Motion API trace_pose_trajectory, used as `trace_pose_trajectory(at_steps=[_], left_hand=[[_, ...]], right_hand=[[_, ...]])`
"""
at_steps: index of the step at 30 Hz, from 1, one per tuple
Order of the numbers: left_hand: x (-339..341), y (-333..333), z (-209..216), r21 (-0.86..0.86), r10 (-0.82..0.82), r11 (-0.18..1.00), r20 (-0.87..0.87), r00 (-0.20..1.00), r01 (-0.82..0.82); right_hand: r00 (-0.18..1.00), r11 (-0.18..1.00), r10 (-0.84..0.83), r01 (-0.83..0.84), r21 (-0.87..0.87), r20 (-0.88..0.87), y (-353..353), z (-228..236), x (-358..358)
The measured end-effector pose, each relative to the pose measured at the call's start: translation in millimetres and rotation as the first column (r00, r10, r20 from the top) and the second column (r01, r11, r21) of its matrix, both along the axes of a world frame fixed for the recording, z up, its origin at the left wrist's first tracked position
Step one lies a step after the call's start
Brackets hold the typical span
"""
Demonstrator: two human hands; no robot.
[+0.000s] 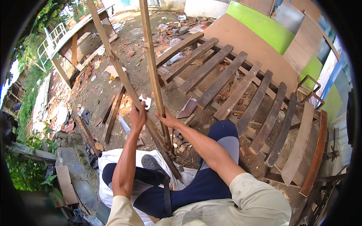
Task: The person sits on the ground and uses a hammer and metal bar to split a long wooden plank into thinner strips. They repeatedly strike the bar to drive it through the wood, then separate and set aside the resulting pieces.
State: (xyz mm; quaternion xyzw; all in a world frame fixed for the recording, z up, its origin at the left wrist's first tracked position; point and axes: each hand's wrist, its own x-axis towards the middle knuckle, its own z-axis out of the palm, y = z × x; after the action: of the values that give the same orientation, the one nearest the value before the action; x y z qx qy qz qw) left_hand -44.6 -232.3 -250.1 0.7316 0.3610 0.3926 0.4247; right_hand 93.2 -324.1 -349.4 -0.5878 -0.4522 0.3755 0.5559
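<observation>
The left hand (138, 116) is curled round a long wooden batten (114, 58); the right hand (169, 119) seemingly pinches a 2nd, square-edged stick (151, 60) between thumb and fingers.

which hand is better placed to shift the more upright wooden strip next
Probably the right hand: it already touches the upright strip, while the left hand is on the more slanted strip.

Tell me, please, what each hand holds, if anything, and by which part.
The left hand grips a long brown wooden pole below its visible middle; the right hand grips a second brown wooden pole, also low down.
</observation>
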Motion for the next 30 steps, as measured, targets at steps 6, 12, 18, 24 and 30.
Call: trace_pose_trajectory(at_steps=[6,12,18,24,30], left_hand=[[-41,10,41,-0.125,0.145,0.98,-0.074,0.987,-0.154],[-67,5,28,-0.205,0.251,0.941,-0.109,0.962,-0.269],[-84,6,-18,-0.621,0.359,0.735,0.013,0.933,-0.274],[-67,-20,-46,-0.66,0.458,0.68,0.043,0.888,-0.319],[-72,-24,-49,-0.49,0.421,0.792,0.01,0.907,-0.363]], right_hand=[[0.993,0.992,0.112,-0.113,-0.057,-0.019,-4,37,-40],[0.933,0.987,0.018,-0.075,-0.144,-0.36,-16,30,-60],[0.937,0.987,-0.073,0.019,-0.158,-0.341,-26,57,-66],[0.982,0.983,-0.121,0.098,-0.156,-0.147,-44,68,-75],[0.98,0.96,-0.192,0.197,-0.199,0.041,-49,40,-71]])
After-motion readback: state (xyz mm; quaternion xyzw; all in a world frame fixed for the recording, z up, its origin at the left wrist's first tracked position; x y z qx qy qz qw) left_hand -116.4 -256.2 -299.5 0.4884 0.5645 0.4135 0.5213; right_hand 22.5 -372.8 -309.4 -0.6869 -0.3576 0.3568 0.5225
